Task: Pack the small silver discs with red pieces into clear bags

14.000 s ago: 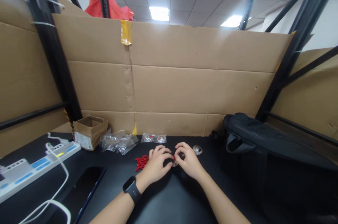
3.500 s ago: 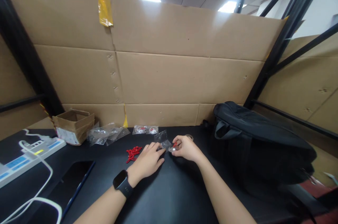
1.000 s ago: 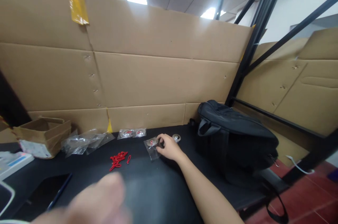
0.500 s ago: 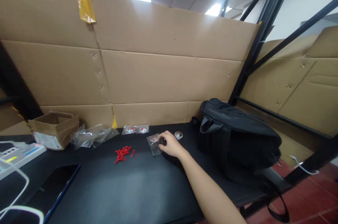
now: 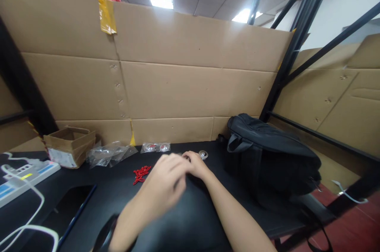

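My left hand (image 5: 168, 179), smeared by motion, reaches in over the middle of the black tabletop, its fingers in front of the fingers of my right hand (image 5: 197, 164). The right hand rests low on the table with its fingers curled in, a small dark patch showing between them. Whatever it pinches is covered by the left hand. Just beyond the right hand lies a small round silvery disc (image 5: 203, 154). A pile of red cord loops (image 5: 140, 174) sits left of the hands. Behind them are two clear packets (image 5: 156, 147) with round silvery pieces inside.
A cardboard box (image 5: 71, 147) and crumpled clear plastic bags (image 5: 108, 154) stand back left. Nearer are a white power strip (image 5: 32, 179) with cables and a dark tablet-like device (image 5: 71, 208). A black backpack (image 5: 270, 157) fills the right side; a cardboard wall (image 5: 169, 90) closes the back.
My left hand has come in from the lower left to meet the right hand. The clear packet with a round piece, earlier at my right fingertips, is now hidden. The view has shifted slightly.
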A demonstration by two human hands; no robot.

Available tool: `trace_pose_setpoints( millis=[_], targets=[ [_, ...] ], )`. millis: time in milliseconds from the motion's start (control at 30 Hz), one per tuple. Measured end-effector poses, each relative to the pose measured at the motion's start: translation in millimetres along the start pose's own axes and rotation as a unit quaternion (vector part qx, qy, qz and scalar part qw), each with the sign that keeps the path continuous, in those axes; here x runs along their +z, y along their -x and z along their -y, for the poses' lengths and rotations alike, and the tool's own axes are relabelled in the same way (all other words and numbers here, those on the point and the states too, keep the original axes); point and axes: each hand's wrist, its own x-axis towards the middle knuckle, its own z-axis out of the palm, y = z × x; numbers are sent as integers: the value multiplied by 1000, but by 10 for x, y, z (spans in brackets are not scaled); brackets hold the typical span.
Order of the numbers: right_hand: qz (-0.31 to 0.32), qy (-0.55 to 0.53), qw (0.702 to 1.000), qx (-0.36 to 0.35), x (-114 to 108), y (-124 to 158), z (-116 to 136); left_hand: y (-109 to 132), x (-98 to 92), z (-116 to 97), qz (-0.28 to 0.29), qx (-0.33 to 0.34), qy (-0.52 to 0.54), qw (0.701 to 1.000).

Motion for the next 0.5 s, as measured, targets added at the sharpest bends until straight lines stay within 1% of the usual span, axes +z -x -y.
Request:
trace_pose_setpoints(
  millis=[67, 167, 267, 400, 500],
  targets=[
    [-2, -1, 1000, 25, 4, -16, -11, -99, 5, 137, 19, 5, -41, 999],
    [-24, -16, 997, 69, 44, -40, -54, -268, 80, 441, 67, -3, -112, 991],
    [-35, -56, 993, 94, 106, -65, -118, -333, 175, 641, 70, -7, -139, 988],
    [-26, -119, 985, 121, 150, -91, -199, -287, 248, 674, 37, -18, -146, 988],
    [-15, -187, 973, 133, 108, -106, -216, -249, 244, 686, 7, -26, -112, 993]
  ],
)
